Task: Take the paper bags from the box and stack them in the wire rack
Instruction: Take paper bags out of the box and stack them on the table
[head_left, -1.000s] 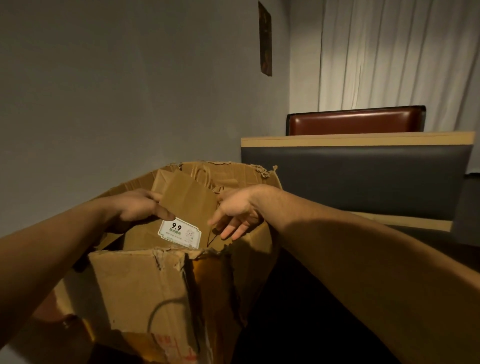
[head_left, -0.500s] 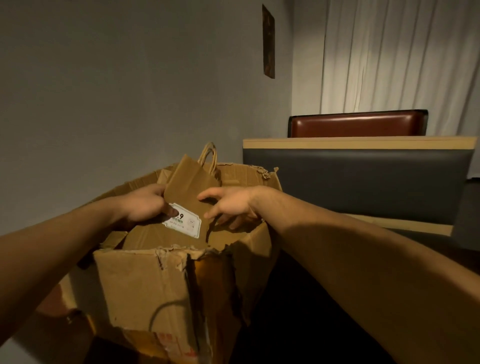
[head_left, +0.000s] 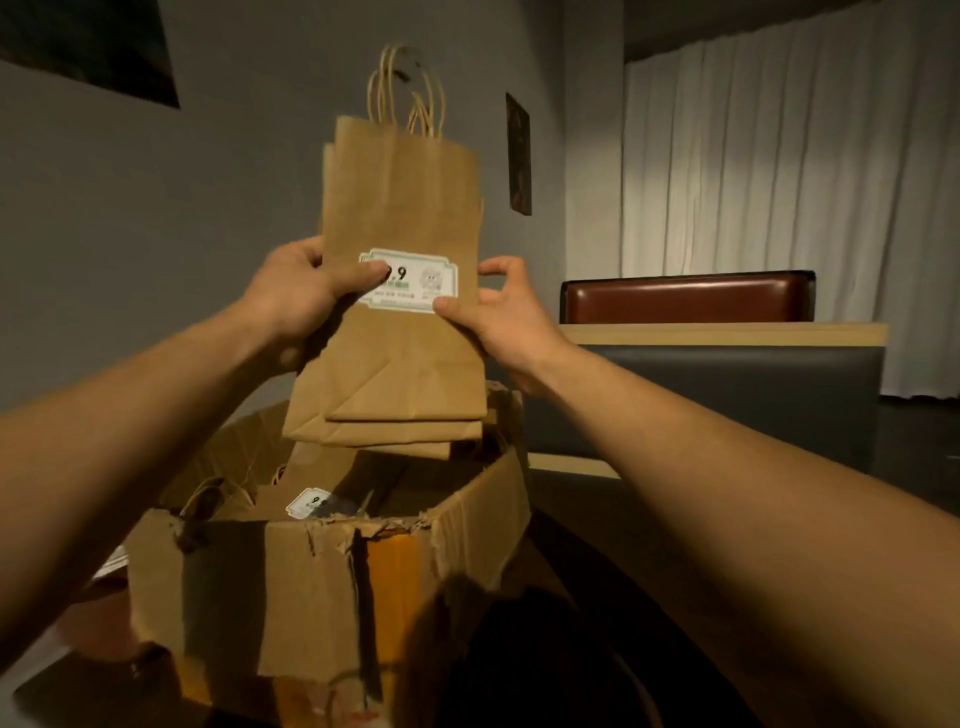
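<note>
A small stack of flat brown paper bags (head_left: 400, 208) with twisted handles and a white "9.9" label hangs upright in the air above the torn cardboard box (head_left: 311, 587). My left hand (head_left: 306, 291) grips the stack's left edge, thumb on the label. My right hand (head_left: 498, 306) pinches its right edge. More folded bags (head_left: 311, 499) lie inside the box, one showing a white label. No wire rack is in view.
A grey wall rises behind the box, with a dark picture (head_left: 518, 153) on it. To the right stand a dark booth back with a wooden top (head_left: 722, 332), a red-brown seat back (head_left: 685, 296) and white curtains (head_left: 779, 171).
Both hands have lifted the stack of bags up out of the box, from inside it to well above its rim. The view has tilted upward.
</note>
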